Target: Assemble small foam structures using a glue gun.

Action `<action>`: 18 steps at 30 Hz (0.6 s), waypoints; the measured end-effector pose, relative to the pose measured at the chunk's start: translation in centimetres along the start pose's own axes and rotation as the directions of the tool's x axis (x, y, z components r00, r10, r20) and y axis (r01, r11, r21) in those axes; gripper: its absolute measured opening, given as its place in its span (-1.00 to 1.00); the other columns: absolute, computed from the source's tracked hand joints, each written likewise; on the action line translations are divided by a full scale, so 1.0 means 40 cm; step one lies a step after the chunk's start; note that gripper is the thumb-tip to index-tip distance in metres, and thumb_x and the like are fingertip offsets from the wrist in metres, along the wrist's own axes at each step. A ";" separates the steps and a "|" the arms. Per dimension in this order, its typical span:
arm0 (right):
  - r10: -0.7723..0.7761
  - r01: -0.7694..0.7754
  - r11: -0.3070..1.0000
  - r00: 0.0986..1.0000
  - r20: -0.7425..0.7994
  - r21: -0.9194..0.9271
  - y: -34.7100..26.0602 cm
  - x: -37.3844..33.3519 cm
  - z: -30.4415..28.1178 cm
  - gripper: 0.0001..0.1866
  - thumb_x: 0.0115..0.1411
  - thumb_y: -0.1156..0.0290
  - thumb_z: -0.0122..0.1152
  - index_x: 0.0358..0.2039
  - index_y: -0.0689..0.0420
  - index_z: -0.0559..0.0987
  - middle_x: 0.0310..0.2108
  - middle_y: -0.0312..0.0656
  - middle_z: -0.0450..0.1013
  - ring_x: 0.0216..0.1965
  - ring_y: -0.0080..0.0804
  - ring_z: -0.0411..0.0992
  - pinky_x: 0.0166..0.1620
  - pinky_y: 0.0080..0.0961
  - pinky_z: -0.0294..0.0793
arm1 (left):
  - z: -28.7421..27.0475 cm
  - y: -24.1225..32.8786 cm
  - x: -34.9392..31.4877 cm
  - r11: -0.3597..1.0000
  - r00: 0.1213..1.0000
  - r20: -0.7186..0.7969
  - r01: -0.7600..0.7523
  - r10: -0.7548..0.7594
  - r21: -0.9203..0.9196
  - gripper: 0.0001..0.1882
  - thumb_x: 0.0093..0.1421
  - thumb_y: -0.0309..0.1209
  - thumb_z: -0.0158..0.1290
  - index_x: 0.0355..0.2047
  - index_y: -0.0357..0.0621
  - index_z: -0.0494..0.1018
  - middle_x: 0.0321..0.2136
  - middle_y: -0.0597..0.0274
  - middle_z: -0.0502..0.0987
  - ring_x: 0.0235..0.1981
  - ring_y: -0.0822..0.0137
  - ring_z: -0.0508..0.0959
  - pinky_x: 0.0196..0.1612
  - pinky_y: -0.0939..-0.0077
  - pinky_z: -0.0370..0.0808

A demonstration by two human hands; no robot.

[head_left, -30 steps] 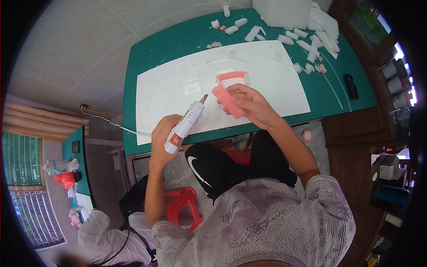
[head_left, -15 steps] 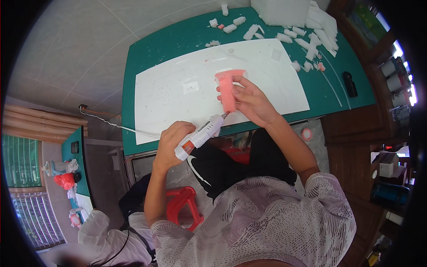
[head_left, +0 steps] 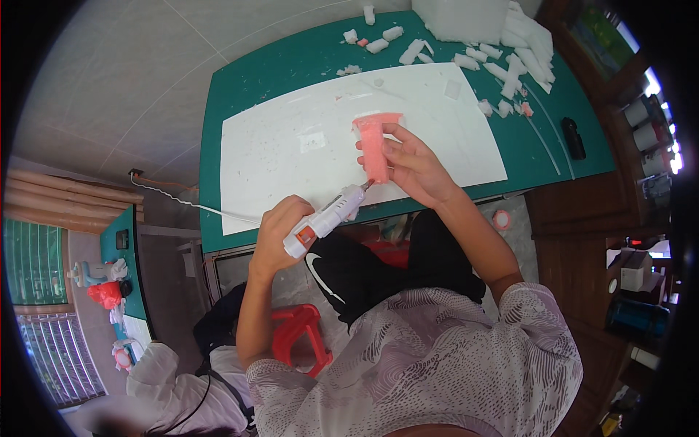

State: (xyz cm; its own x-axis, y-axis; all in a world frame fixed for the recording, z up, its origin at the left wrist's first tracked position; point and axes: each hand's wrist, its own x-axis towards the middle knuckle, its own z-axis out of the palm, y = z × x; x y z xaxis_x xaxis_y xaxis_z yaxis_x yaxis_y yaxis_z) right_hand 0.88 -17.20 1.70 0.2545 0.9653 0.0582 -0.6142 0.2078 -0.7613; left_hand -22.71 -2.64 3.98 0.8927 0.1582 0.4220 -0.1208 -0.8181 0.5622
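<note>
My left hand [head_left: 282, 229] is wrapped round a white glue gun [head_left: 329, 217] with an orange patch near its back end; a white cord runs off to the left. The gun's metal nozzle points up and right and meets, or nearly meets, the lower end of a pink foam piece [head_left: 373, 151]. That piece has a long upright part and a wider, curved part across its far end, with a pale edge. My right hand [head_left: 415, 164] grips it from the right, fingers around its back. Both hands are above the near edge of a white board [head_left: 269, 160].
The board lies on a green table [head_left: 218, 95]. White foam scraps [head_left: 411, 51] and a large white foam block [head_left: 455, 18] are at the far right, near a black object [head_left: 573, 138]. A red stool [head_left: 298, 335] stands below. Another person [head_left: 182, 386] sits at lower left.
The glue gun has shifted very slightly up and left with my left hand. The pink foam piece and my right hand stay almost in place.
</note>
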 end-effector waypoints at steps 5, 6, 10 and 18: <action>-0.004 0.004 1.000 1.000 -0.004 0.031 0.002 0.000 -0.007 -0.50 0.34 0.38 0.02 0.24 0.21 0.16 0.08 0.06 0.35 0.05 -0.18 0.42 0.10 -0.26 0.44 | -0.005 0.001 -0.004 1.000 1.000 -0.008 0.013 -0.013 0.019 -0.77 -0.08 -0.47 0.18 -0.41 -0.28 0.41 -0.45 0.03 0.46 -0.45 0.00 0.49 -0.39 0.26 0.45; -0.011 0.011 0.999 1.000 -0.016 0.039 0.002 0.000 -0.008 -0.50 0.35 0.36 0.03 0.23 0.21 0.18 0.07 0.04 0.37 0.04 -0.19 0.44 0.10 -0.26 0.44 | -0.005 0.000 -0.006 1.000 1.000 -0.008 0.016 -0.015 0.019 -0.77 -0.08 -0.47 0.18 -0.41 -0.28 0.41 -0.45 0.03 0.46 -0.45 0.00 0.49 -0.39 0.26 0.45; -0.028 0.028 0.997 1.000 -0.014 0.069 -0.006 -0.002 -0.020 -0.50 0.34 0.37 0.03 0.22 0.22 0.18 0.09 0.05 0.35 0.07 -0.19 0.42 0.14 -0.26 0.41 | -0.007 -0.011 -0.008 1.000 0.999 -0.040 0.003 -0.001 0.030 -0.75 -0.01 -0.43 0.16 -0.33 -0.30 0.44 -0.33 -0.01 0.53 -0.34 -0.02 0.54 -0.29 0.26 0.49; -0.231 0.226 0.973 0.959 -0.166 -0.050 -0.133 -0.074 -0.137 -0.55 0.34 0.42 -0.01 0.19 0.25 0.19 0.13 0.15 0.29 0.08 -0.12 0.39 0.17 -0.27 0.37 | -0.059 -0.134 -0.021 0.952 0.975 -0.090 0.216 -0.201 0.217 -0.68 0.00 -0.47 0.18 -0.20 -0.27 0.47 -0.06 0.01 0.52 -0.09 -0.02 0.50 -0.03 0.28 0.43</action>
State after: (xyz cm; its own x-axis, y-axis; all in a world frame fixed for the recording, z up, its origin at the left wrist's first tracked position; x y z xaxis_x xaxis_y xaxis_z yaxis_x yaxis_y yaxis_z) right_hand 7.49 -22.01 2.06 0.5098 0.8512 0.1245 -0.5029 0.4124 -0.7596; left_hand -23.85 2.91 2.27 0.8558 0.3686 0.3631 0.1720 -0.8645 0.4722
